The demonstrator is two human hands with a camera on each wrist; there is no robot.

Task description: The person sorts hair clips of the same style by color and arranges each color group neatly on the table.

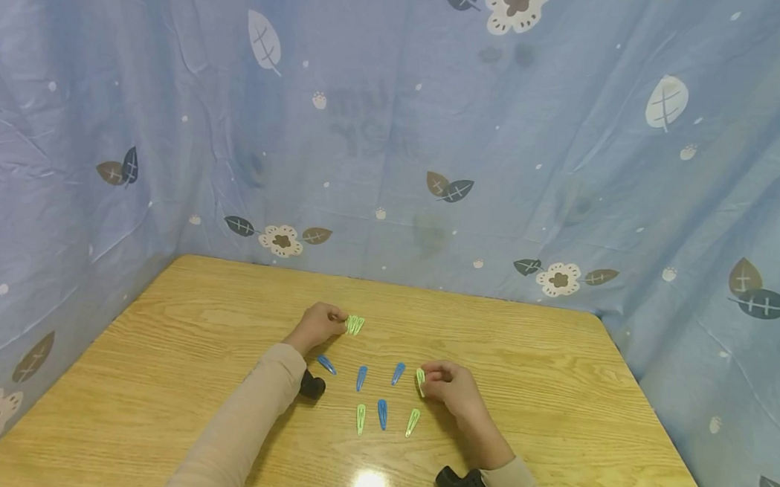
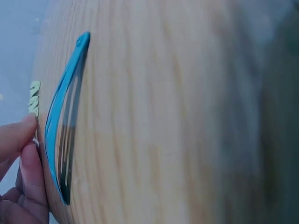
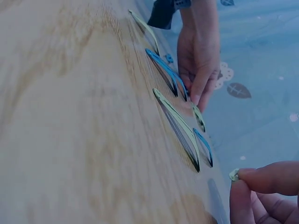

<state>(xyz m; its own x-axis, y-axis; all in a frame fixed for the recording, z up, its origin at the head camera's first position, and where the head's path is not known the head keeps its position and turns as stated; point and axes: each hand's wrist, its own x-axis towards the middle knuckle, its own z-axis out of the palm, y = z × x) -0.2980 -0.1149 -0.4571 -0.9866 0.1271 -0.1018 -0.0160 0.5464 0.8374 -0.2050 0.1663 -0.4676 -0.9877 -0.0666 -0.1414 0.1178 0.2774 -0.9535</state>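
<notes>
At the back of the table, my left hand (image 1: pixel 321 325) pinches the leftmost of a close row of green snap hair clips (image 1: pixel 359 326). In the left wrist view, thumb and index finger (image 2: pixel 16 137) meet at the nearest of these clips. My right hand (image 1: pixel 456 387) holds another green hair clip (image 1: pixel 420 382) between thumb and fingers, lifted off the wood in the right wrist view. Two more green clips, a left one (image 1: pixel 360 419) and a right one (image 1: pixel 412 422), lie towards the front. Several blue hair clips (image 1: pixel 382 414) lie spread between the hands.
The wooden table (image 1: pixel 539 431) is bordered by a blue patterned curtain (image 1: pixel 397 125) at the back and sides. A black wrist device (image 1: pixel 459 484) is on the right wrist; another black device (image 1: pixel 312 385) shows beside the left forearm. Light glares off the front of the table.
</notes>
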